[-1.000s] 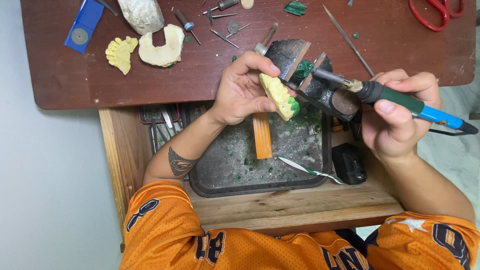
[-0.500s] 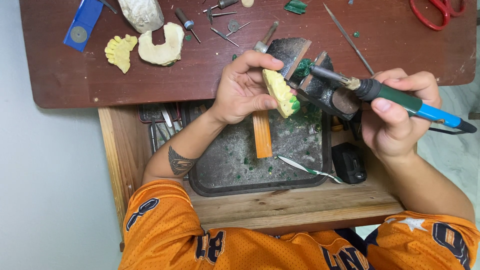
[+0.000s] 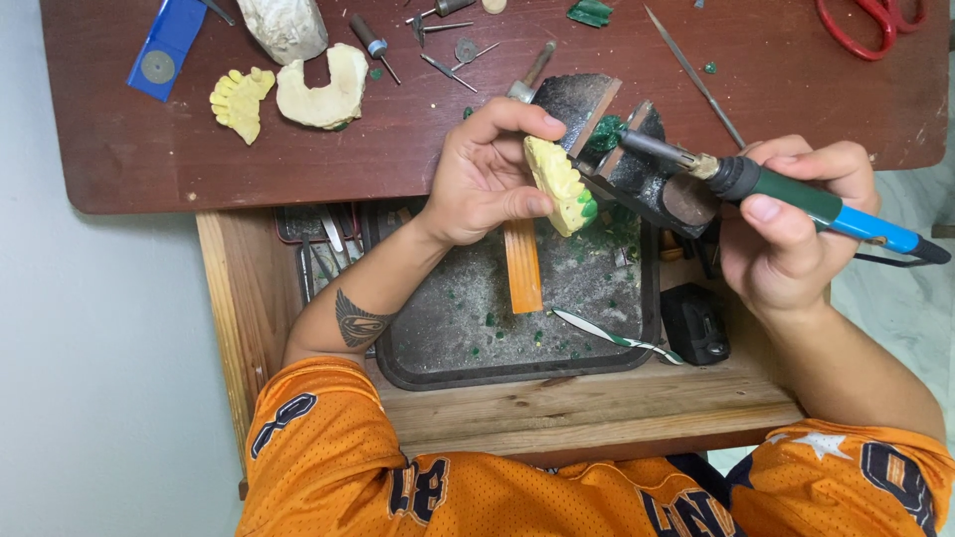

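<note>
Blue flat packet [image 3: 167, 45]: we see it at the far left corner of the bench [image 3: 418, 149], well apart from both sets of fingers; it is a slim blue rectangle with a round grey disc on its face.
Left hand [image 3: 487, 179]: our fingers are closed around the yellow dental cast [image 3: 559, 184], thumb below it and forefinger curled over its top.
Yellow dental cast: it sits between our left fingertips, tilted, with green wax [image 3: 585, 207] dabbed on its lower end, just clear of the thumb tip.
Right hand [image 3: 791, 234]: our fingers are wrapped round the green and blue handle of the electric wax tool [image 3: 786, 194], thumb pressed on top.
Wax tool tip: the metal shaft points left toward the cast; it ends near the cast, but we cannot tell whether it touches.
Beyond the left fingers: a pale plaster arch model [image 3: 323, 89] and a second yellow tooth cast [image 3: 239, 99] lie side by side on the bench, with small burs [image 3: 373, 40] near them.
Below the left fingers: a dark tray [image 3: 448, 328] speckled with green wax crumbs sits in the open wooden drawer [image 3: 597, 408], holding an orange wax strip [image 3: 522, 264] and a thin metal carver [image 3: 617, 338].
Far from the right fingers: red-handled scissors [image 3: 870, 22] at the bench's far right edge.
</note>
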